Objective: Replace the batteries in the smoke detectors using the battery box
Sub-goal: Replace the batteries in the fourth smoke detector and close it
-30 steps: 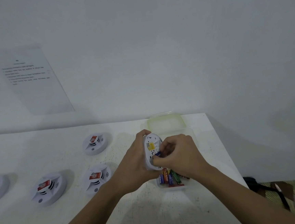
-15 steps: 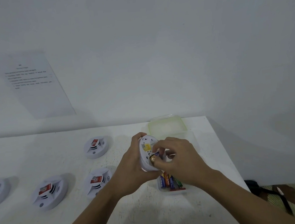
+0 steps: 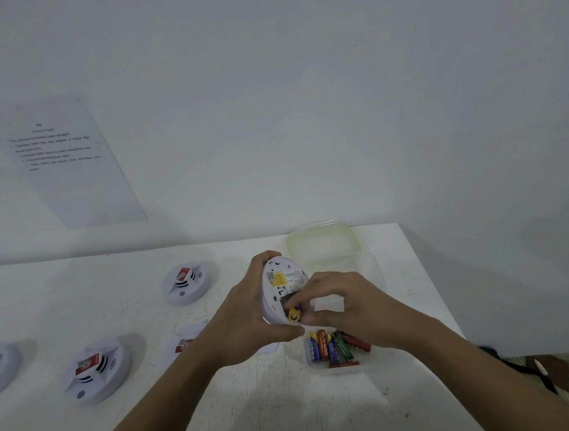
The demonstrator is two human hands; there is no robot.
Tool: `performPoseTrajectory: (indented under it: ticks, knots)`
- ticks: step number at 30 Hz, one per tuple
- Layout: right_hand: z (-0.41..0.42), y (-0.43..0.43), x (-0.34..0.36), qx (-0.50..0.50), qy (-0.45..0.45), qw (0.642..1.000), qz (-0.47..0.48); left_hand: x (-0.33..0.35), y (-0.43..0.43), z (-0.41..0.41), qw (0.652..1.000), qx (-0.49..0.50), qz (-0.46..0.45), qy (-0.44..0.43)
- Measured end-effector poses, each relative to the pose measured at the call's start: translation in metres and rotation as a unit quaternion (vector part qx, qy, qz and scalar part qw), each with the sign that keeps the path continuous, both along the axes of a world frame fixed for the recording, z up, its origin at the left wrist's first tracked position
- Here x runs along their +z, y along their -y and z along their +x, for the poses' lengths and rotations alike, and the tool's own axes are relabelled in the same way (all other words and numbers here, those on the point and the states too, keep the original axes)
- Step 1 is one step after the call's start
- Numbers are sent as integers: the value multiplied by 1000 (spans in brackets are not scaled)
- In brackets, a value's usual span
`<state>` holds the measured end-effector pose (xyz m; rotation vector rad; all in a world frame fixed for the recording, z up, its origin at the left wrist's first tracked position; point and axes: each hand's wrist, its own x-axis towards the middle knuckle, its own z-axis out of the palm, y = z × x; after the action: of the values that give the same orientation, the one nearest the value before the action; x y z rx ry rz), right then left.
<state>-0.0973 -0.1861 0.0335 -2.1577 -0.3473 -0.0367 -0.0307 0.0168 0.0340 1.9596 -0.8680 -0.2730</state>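
White plastic back of the smoke detector (image 3: 279, 284) is turned toward the camera at the centre of the frame, because the left hand (image 3: 247, 318) closes its grip around the rim and tilts it. The right hand (image 3: 346, 309) pinches a battery (image 3: 293, 314) at the open compartment; I cannot tell if it goes in or out. Both hands work just above the clear battery box (image 3: 338, 370) on the desk (image 3: 293, 414), so spare cells are near. At lower left, other detectors (image 3: 97, 369) wait.

White wall (image 3: 301, 110), printed sheet (image 3: 65, 159) taped on; white table (image 3: 265, 406)
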Motion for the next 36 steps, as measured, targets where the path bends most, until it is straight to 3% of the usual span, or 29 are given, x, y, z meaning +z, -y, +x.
performPoseTrajectory:
  ticks: [6, 11, 14, 17, 20, 24, 32, 36]
  knots:
    - [2, -3, -2, -32, 49, 998, -11, -1, 3, -2, 1000, -2, -22, 6]
    - [-4, 9, 6, -149, 18, 975, 165, -5, -2, -8, 998, 30, -48, 9]
    - [-9, 23, 1, -203, 0, 956, 209, -10, -7, -13, 995, 48, -82, -20]
    - [-18, 34, -14, -234, 12, 965, 118, -13, -11, -18, 993, 61, -99, -35]
    - [-22, 41, -33, -216, -7, 975, -44, -17, -12, -20, 991, 70, -104, -42]
    - [-18, 43, -51, -197, -17, 958, -207, -19, -9, -20, 990, 73, -109, -57]
    - [-8, 42, -56, -163, -48, 936, -307, -26, -5, -17, 986, 66, -124, -88]
    - [-10, 43, -47, -170, -60, 939, -292, -27, -4, -16, 986, 67, -122, -93]
